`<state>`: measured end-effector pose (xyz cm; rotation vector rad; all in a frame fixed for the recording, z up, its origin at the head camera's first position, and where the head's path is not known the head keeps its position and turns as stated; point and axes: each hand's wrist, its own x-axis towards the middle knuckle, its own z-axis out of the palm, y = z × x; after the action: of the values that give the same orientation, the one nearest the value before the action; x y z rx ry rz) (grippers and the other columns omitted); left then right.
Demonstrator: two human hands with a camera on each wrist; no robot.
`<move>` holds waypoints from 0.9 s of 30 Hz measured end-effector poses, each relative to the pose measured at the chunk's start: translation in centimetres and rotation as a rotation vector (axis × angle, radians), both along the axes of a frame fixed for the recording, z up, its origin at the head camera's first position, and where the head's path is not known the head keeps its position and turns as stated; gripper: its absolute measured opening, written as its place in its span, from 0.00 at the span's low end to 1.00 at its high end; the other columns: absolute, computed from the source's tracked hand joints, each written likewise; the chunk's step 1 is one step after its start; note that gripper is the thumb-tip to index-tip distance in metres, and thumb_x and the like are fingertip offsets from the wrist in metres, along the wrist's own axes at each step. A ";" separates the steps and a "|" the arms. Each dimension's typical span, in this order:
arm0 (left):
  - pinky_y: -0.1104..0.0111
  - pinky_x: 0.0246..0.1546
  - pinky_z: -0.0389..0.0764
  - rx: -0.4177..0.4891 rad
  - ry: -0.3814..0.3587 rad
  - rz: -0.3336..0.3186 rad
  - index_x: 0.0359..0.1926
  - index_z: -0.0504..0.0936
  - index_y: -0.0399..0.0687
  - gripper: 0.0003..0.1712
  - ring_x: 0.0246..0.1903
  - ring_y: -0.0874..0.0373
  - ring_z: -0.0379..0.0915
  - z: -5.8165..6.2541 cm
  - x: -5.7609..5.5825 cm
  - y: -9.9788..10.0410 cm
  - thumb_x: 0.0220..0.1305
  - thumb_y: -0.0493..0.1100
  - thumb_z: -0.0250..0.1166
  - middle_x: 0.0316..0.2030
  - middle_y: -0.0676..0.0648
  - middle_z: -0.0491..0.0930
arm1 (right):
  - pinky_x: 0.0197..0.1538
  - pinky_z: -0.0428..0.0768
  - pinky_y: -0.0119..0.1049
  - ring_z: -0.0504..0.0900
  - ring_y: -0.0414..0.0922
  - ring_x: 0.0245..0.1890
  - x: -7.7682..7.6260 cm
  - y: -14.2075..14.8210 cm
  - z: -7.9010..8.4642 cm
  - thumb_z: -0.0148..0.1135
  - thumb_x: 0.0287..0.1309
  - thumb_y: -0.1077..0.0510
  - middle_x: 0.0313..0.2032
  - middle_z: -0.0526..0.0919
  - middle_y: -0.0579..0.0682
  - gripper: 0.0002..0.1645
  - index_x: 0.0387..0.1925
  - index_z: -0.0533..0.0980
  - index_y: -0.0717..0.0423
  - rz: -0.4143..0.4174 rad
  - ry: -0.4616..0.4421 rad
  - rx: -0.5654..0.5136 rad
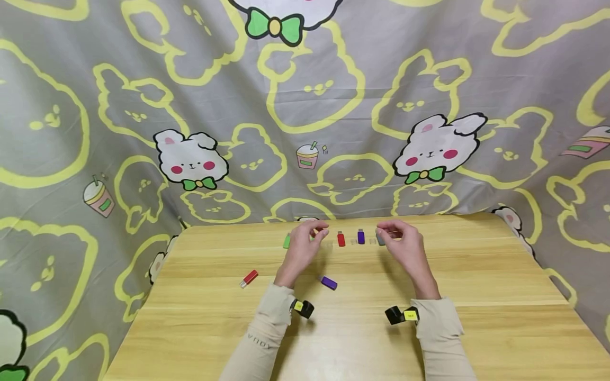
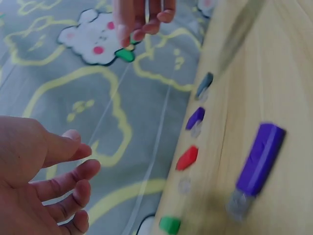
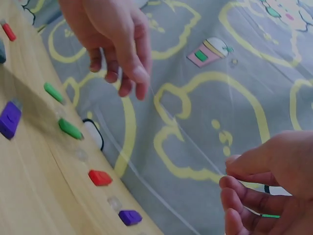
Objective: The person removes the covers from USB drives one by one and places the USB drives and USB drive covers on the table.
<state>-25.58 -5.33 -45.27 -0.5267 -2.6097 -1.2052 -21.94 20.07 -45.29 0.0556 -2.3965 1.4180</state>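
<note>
My left hand (image 1: 305, 241) hovers above the far side of the table, fingers loosely bent and nothing between them. In the head view it partly covers a green USB flash drive (image 1: 286, 241). My right hand (image 1: 402, 243) hangs near a grey USB flash drive (image 1: 380, 241), overlapping it in that view; its bent fingers hold nothing visible. Between the hands lie a red USB flash drive (image 1: 341, 239) and a purple one (image 1: 360, 237), with clear caps (image 1: 353, 242) beside them. In the right wrist view two green drives (image 3: 54, 93) show in the row.
Nearer on the wooden table (image 1: 348, 338) lie another purple USB flash drive (image 1: 329, 283) and a red one (image 1: 250, 278). Another grey drive (image 3: 2, 52) is cut off at the right wrist view's left edge. A patterned curtain (image 1: 333, 180) rises behind the table's far edge.
</note>
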 end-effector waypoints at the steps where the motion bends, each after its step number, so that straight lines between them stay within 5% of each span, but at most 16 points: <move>1: 0.66 0.35 0.78 0.014 -0.004 0.011 0.48 0.89 0.44 0.09 0.34 0.57 0.76 -0.1 0.4 -0.6 0.71 0.39 0.67 0.40 0.49 0.86 | 0.40 0.78 0.22 0.84 0.49 0.37 0.0 -0.2 0.1 0.69 0.65 0.61 0.37 0.88 0.57 0.09 0.43 0.85 0.63 0.013 -0.001 0.004; 7: 0.59 0.37 0.80 0.064 -0.016 0.054 0.46 0.90 0.42 0.07 0.35 0.55 0.76 -0.9 2.1 -3.8 0.69 0.37 0.69 0.39 0.48 0.87 | 0.42 0.83 0.32 0.85 0.50 0.39 0.5 -1.9 0.7 0.69 0.65 0.63 0.37 0.87 0.54 0.09 0.45 0.85 0.63 0.108 -0.010 0.045; 13: 0.70 0.31 0.76 0.107 -0.058 0.099 0.48 0.89 0.42 0.10 0.38 0.52 0.79 -1.1 3.2 -6.3 0.69 0.39 0.69 0.43 0.46 0.87 | 0.42 0.85 0.39 0.85 0.49 0.37 0.9 -3.7 0.8 0.70 0.64 0.64 0.35 0.87 0.52 0.08 0.44 0.84 0.61 0.196 -0.013 0.068; 20: 0.66 0.36 0.80 0.095 -0.135 0.036 0.49 0.88 0.40 0.09 0.40 0.48 0.81 -0.6 3.7 -8.4 0.69 0.35 0.68 0.42 0.44 0.86 | 0.42 0.85 0.41 0.84 0.46 0.36 1.2 -6.1 0.0 0.71 0.62 0.64 0.35 0.85 0.50 0.10 0.45 0.83 0.61 0.328 -0.066 0.158; 27: 0.60 0.41 0.82 0.104 -0.173 0.043 0.47 0.89 0.41 0.08 0.41 0.47 0.81 -0.5 3.7 -9.7 0.69 0.35 0.67 0.42 0.44 0.87 | 0.43 0.84 0.41 0.83 0.45 0.38 1.5 -8.7 -1.4 0.71 0.61 0.65 0.38 0.85 0.50 0.12 0.46 0.83 0.63 0.437 -0.202 0.252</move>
<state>-21.90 -15.02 -45.73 -0.3587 -2.6641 -1.4219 -20.46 11.34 -46.65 0.5541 -2.8452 1.3332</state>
